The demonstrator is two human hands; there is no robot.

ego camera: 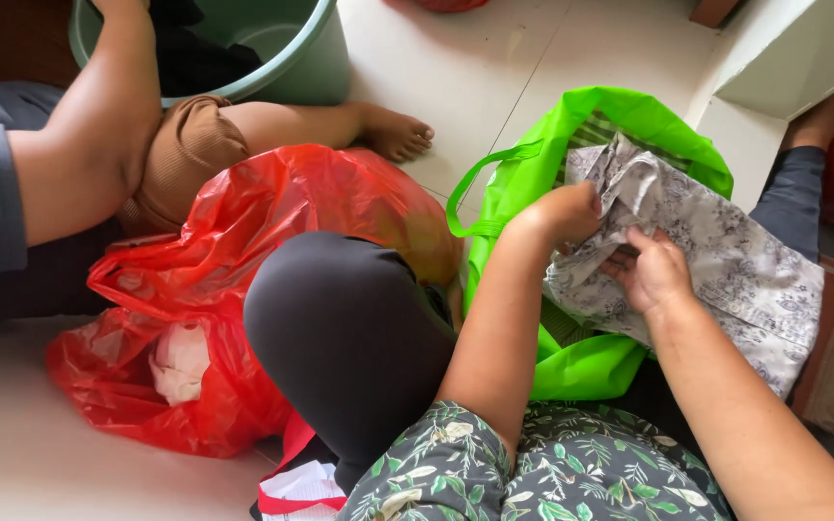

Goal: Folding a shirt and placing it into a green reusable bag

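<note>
Two hands are at work on one cloth (716, 260), grey-white with a small floral print, which lies crumpled over the open mouth of a green bag (586, 367) on the pale floor (456, 77). Our left hand (567, 212) is clenched on a bunched fold at the cloth's upper left end; our right hand (656, 273) grips the fabric just below, fingers curled into it. We note that the cloth's long axis runs diagonally, from the bunched end near the bag's upper rim down toward the lower right, where it spreads flat and overhangs the bag's edge. A red bag (243, 241) with something white inside sits to the left, touching our dark-clad knee (349, 338). Another person's arm (98, 125) and bare foot (398, 133) lie beyond it, beside a green bucket (311, 58).
</note>
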